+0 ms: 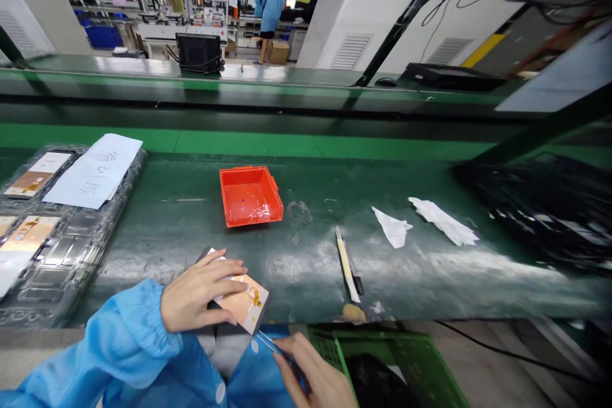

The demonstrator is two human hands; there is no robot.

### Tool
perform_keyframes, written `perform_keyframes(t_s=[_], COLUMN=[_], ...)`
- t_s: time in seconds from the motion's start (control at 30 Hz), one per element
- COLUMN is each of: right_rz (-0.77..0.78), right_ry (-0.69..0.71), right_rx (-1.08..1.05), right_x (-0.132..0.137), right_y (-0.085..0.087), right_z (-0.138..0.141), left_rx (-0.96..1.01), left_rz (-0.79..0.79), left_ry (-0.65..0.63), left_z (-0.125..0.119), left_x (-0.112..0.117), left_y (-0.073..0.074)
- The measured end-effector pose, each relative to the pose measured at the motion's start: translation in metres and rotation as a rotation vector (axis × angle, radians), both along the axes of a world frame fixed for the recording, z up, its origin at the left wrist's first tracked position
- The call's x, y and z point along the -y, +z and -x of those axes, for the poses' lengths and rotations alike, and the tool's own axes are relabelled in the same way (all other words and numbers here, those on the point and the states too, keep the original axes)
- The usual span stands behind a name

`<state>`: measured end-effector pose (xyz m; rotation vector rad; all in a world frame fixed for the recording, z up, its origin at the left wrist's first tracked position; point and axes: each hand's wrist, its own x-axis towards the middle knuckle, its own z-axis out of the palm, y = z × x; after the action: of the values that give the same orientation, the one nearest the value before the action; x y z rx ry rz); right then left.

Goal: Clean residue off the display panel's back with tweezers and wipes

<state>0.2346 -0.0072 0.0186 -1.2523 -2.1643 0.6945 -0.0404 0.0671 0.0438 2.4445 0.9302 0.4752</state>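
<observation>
A flat phone display panel point(241, 299) with a copper-coloured back, white ends and a small gold flex cable lies tilted at the near table edge. My left hand point(208, 290) grips it, fingers laid across its back and thumb along the near side; part of the panel is hidden beneath. My right hand point(310, 370) is closed on thin metal tweezers point(268, 340). Their tips point at the panel's near corner; whether they touch it I cannot tell. Beyond the panel stands a shallow red bin point(251, 197) with small bits in it.
At left, a clear plastic tray point(86, 261) holds several similar panels and a handwritten paper point(95, 169). Right of centre lie a pale-handled tool point(347, 268) beside a dark one, and crumpled wipes point(394, 227). A green crate point(406, 344) sits below the edge; dark stacked items point(540, 210) stand right.
</observation>
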Motion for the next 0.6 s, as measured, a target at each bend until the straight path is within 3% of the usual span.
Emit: perform_keyframes(t_s=[0.33, 0.6], right_rz=[0.048, 0.049], right_ry=[-0.022, -0.202], right_rx=[0.01, -0.03], right_x=[0.001, -0.005], right_y=[0.005, 0.009], right_z=[0.005, 0.007], left_rx=[0.006, 0.012], left_rz=[0.023, 0.033], left_ry=[-0.017, -0.044], left_z=[0.002, 0.003], left_x=[-0.003, -0.003], left_y=[-0.003, -0.001])
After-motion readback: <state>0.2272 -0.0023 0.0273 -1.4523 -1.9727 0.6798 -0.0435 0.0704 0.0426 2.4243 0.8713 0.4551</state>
